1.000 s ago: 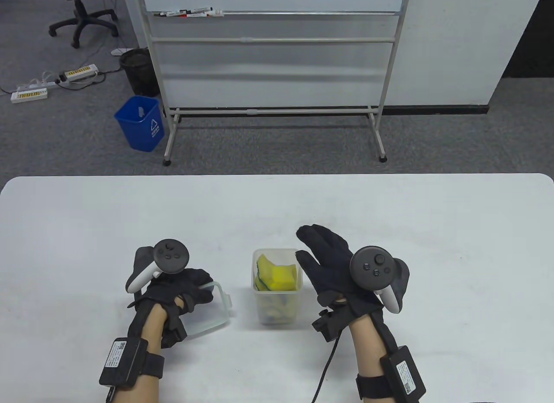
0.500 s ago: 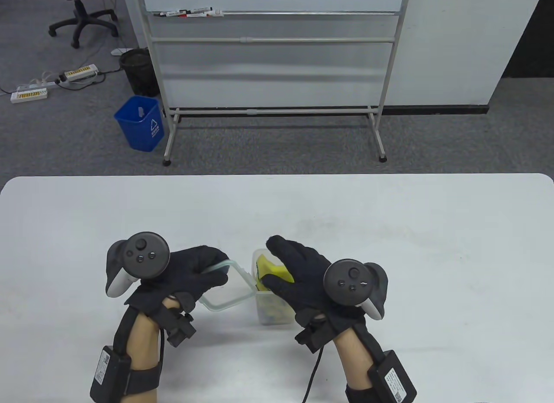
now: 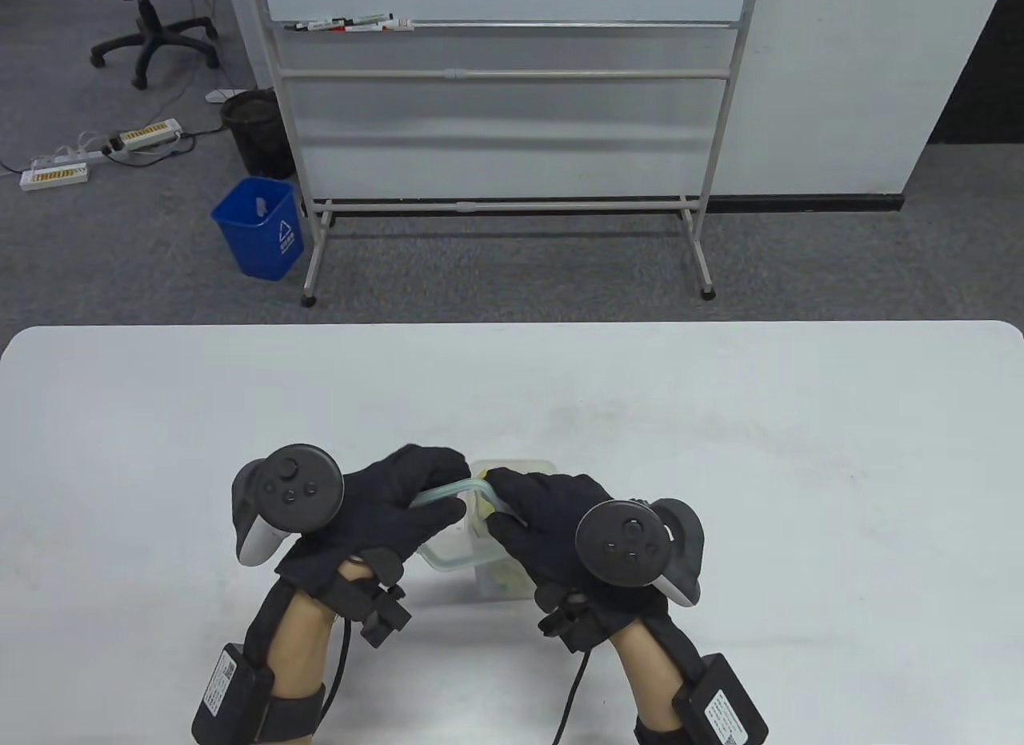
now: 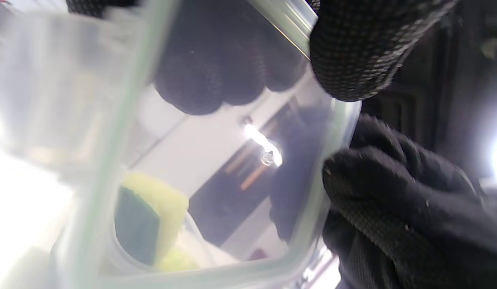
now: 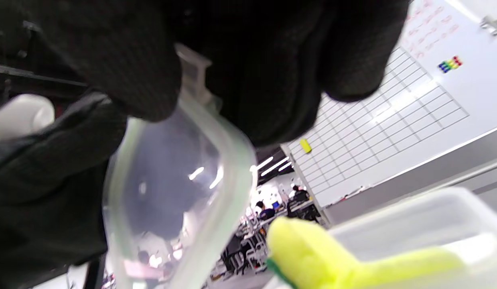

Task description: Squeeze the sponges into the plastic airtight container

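A clear plastic container [image 3: 512,466] stands on the white table [image 3: 720,425], with yellow-and-green sponges [image 5: 312,249] sticking up out of it. A clear lid with a green seal [image 3: 448,546] is held tilted over the container's left side. My left hand [image 3: 416,501] grips the lid's left edge, thumb on top. My right hand [image 3: 520,501] pinches the lid's near right corner above the container. In the left wrist view the lid [image 4: 232,160] fills the frame and a sponge [image 4: 148,220] shows through it. In the right wrist view the lid's corner [image 5: 180,188] sits under my fingers.
A whiteboard on a metal stand [image 3: 512,97] is beyond the table's far edge. A blue bin [image 3: 260,226] and a black bin [image 3: 254,129] stand on the carpet at the left.
My left hand lifted the lid from the table and carried it right over the container. My right hand moved left and down and took hold of the lid's corner.
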`<state>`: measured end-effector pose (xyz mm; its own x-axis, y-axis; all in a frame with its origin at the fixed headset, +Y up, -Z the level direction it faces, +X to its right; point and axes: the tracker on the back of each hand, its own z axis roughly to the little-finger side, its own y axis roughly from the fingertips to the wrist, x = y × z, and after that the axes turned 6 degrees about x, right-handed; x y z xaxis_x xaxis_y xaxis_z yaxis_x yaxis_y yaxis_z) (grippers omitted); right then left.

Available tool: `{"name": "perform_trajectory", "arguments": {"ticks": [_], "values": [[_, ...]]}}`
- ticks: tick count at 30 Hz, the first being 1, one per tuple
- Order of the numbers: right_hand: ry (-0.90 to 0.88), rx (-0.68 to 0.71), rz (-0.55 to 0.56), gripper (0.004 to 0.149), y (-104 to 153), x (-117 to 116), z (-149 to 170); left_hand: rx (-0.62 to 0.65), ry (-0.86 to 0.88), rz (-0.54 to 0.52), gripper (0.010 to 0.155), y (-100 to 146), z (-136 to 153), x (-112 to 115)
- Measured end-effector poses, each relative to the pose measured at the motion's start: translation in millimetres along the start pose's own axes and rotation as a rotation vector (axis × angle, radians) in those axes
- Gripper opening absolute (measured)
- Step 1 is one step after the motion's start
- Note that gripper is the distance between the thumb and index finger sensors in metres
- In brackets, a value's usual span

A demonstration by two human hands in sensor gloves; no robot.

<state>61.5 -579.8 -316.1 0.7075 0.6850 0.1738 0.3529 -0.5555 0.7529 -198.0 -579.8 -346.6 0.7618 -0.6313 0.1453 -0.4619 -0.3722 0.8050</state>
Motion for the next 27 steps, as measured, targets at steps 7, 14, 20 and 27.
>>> {"name": "perform_trajectory", "arguments": {"ticks": [7, 14, 20, 27], "values": [[-0.224, -0.185, 0.104, 0.055, 3, 5, 34, -0.126, 0.164, 0.004, 0.058, 0, 36, 2], [-0.273, -0.340, 0.160, 0.061, 7, -7, 55, -0.237, 0.104, -0.074, 0.060, -1, 54, 16], [-0.190, -0.400, 0.162, 0.063, 10, -12, 70, -0.279, 0.190, -0.106, 0.065, -2, 71, 35], [-0.150, -0.448, 0.114, 0.062, 11, -18, 83, -0.318, 0.196, -0.157, 0.063, -2, 83, 49]]}}
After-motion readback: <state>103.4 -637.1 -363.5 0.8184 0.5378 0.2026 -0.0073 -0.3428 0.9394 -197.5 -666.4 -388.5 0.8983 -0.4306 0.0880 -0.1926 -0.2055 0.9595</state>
